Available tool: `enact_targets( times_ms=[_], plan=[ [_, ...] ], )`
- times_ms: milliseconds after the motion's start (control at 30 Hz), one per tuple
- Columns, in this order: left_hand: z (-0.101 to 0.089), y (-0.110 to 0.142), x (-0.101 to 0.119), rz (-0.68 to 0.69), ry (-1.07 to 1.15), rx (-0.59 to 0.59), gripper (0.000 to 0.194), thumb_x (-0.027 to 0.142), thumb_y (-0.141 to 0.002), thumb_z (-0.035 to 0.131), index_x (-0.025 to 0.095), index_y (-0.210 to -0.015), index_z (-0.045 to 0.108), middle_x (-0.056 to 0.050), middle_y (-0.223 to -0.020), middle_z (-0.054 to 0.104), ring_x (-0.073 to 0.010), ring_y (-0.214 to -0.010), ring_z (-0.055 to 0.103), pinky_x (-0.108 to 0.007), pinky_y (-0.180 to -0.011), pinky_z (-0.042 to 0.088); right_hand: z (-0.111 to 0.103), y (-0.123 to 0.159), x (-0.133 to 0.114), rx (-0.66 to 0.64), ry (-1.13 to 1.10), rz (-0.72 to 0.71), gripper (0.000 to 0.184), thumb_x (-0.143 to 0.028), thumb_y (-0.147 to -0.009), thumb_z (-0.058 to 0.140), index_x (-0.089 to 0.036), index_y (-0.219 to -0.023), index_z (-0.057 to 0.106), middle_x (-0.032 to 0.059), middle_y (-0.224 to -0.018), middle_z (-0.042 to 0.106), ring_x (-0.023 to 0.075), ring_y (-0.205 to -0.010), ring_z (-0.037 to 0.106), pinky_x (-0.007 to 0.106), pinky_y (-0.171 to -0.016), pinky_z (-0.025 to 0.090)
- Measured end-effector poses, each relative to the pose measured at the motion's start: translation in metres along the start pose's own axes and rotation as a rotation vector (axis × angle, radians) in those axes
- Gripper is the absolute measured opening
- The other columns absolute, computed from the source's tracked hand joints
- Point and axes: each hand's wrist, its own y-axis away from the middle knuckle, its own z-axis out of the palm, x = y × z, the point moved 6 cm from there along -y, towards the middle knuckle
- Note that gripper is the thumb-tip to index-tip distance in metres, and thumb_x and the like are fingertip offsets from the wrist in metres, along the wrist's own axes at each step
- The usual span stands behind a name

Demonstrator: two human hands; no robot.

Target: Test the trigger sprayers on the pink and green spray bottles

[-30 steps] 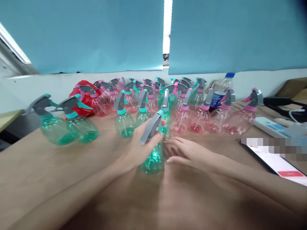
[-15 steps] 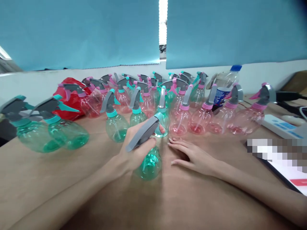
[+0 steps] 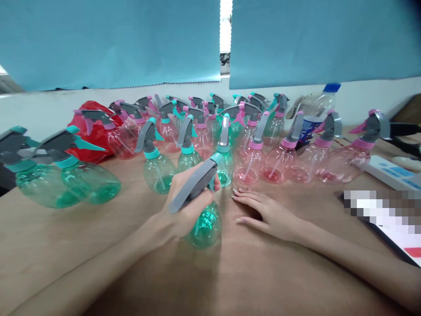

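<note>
Left hand (image 3: 189,199) closed round the neck of a round translucent green plastic spray bottle (image 3: 206,229) with grey-and-teal head; bottle body sits below that hand, can't tell if its base touches the brown tabletop (image 3: 256,276). Right hand (image 3: 268,215) holds nothing visible, palm down on the tabletop, fingers loosely spread, thumb apart, just beside the held bottle. Held bottle's spray head is on; can't tell how tight. Three similar green bottles (image 3: 159,172) stand just beyond the left hand, two more (image 3: 105,193) to its left, all with heads on. Row of translucent pink plastic spray bottles (image 3: 248,169) beyond the right hand, also headed. Farther back, more overlap too much to check each. No bare-necked bottle or loose head visible, so assembly looks done on everything checkable; what's left, if anything, doesn't show.
</note>
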Motion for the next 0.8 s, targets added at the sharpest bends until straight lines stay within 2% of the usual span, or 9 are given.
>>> enact_targets(
  times_ms=[100,200,267,367,467,533,667,800],
  plan=[
    [-0.0009,0.0011,-0.0018,-0.011,0.011,0.025,0.013,0.022,-0.072,0.05,0.022,-0.081,0.06,0.003,-0.069,0.055,-0.0131,-0.055,0.047,-0.025,-0.049,0.039,-0.0014,-0.0003,-0.0009,-0.004,-0.007,0.009,0.059,-0.053,-0.091,0.051,-0.015,-0.136,0.053,0.0127,-0.143,0.051,0.0283,-0.134,0.046,0.05,-0.11,0.04],
    [0.0004,0.004,-0.0062,-0.053,0.014,0.028,0.025,0.022,-0.077,0.051,0.023,-0.098,0.064,0.004,-0.066,0.056,-0.0139,-0.055,0.05,-0.026,-0.051,0.041,-0.0024,-0.0002,-0.001,0.01,-0.034,0.015,0.057,-0.052,-0.091,0.054,-0.018,-0.136,0.053,0.0119,-0.142,0.053,0.0287,-0.133,0.047,0.051,-0.11,0.04],
    [0.002,0.0057,-0.0088,-0.077,0.018,0.022,0.032,0.022,-0.081,0.051,0.024,-0.11,0.063,0.003,-0.072,0.061,-0.0142,-0.058,0.054,-0.026,-0.054,0.044,-0.0024,0.0001,-0.0005,0.022,-0.053,0.015,0.056,-0.051,-0.09,0.055,-0.019,-0.136,0.053,0.0111,-0.142,0.053,0.0287,-0.133,0.047,0.051,-0.109,0.04],
    [0.004,0.0062,-0.0092,-0.071,0.033,0.015,0.039,0.02,-0.083,0.052,0.024,-0.121,0.06,0.0,-0.092,0.07,-0.0156,-0.07,0.062,-0.027,-0.06,0.049,-0.0021,0.0004,0.0002,0.032,-0.07,0.014,0.054,-0.049,-0.091,0.055,-0.02,-0.136,0.053,0.0108,-0.141,0.054,0.0282,-0.133,0.047,0.05,-0.109,0.041],
    [0.0059,0.0046,-0.0069,-0.054,0.034,0.006,0.041,0.02,-0.082,0.054,0.023,-0.124,0.057,-0.004,-0.116,0.069,-0.0168,-0.078,0.066,-0.028,-0.063,0.053,-0.0023,0.0003,-0.0002,0.031,-0.072,0.01,0.053,-0.049,-0.091,0.054,-0.02,-0.136,0.053,0.0106,-0.141,0.055,0.0277,-0.133,0.047,0.049,-0.11,0.04],
    [0.0063,0.0033,-0.0055,-0.055,0.038,0.011,0.045,0.02,-0.081,0.056,0.022,-0.125,0.055,-0.007,-0.124,0.066,-0.0161,-0.076,0.068,-0.028,-0.062,0.054,-0.0025,0.0,-0.0008,0.024,-0.061,0.009,0.054,-0.049,-0.092,0.053,-0.019,-0.136,0.053,0.0109,-0.141,0.054,0.0275,-0.134,0.047,0.049,-0.11,0.04],
    [0.0061,0.0015,-0.0046,-0.055,0.016,0.013,0.05,0.017,-0.076,0.059,0.02,-0.125,0.051,-0.009,-0.126,0.064,-0.0163,-0.075,0.07,-0.027,-0.06,0.055,-0.0025,-0.0002,-0.0017,0.003,-0.037,0.008,0.054,-0.049,-0.093,0.052,-0.016,-0.135,0.054,0.0126,-0.143,0.052,0.0279,-0.134,0.046,0.049,-0.11,0.04],
    [0.0052,0.001,-0.0065,-0.048,-0.056,0.017,0.051,0.015,-0.073,0.06,0.02,-0.123,0.05,-0.009,-0.124,0.065,-0.0162,-0.073,0.071,-0.024,-0.052,0.052,-0.0038,-0.0003,-0.0016,0.014,-0.05,0.012,0.053,-0.048,-0.092,0.053,-0.018,-0.136,0.053,0.0115,-0.142,0.053,0.0277,-0.134,0.047,0.05,-0.11,0.04]
  ],
)
